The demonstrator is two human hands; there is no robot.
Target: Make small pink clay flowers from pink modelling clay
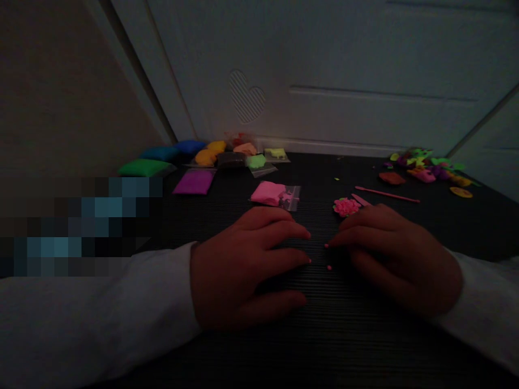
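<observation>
Dim shot, so detail is limited. Both hands rest low on the dark ribbed worktop (365, 346), fingertips facing each other w/ a narrow gap between. Left hand (243, 265) lies palm down, fingers loosely extended, not closed on anything I can make out; a pink speck shows at one fingertip. Right hand (395, 259) is curled lightly, fingertips pinched toward a tiny pink clay bit (329, 267) lying on the worktop between the two hands; can't tell if another speck is actually gripped at the fingertip.

The bit is prob. very light, soft and a little tacky, so it would squash easily. Best taken w/ thumb and forefinger tips, barely any pressure. It looks bright pink, roundish, pellet-like.

Just beyond the right hand sits a pink clay flower (346, 206), bumpy-surfaced, w/ a thin pink stick tool (387, 194) near it. Further back: an opened pink clay bag (273, 193), a purple pack (194, 181), a green pack (144, 167), and a pile of mixed-colour clay pieces (425, 165) at far right.
</observation>
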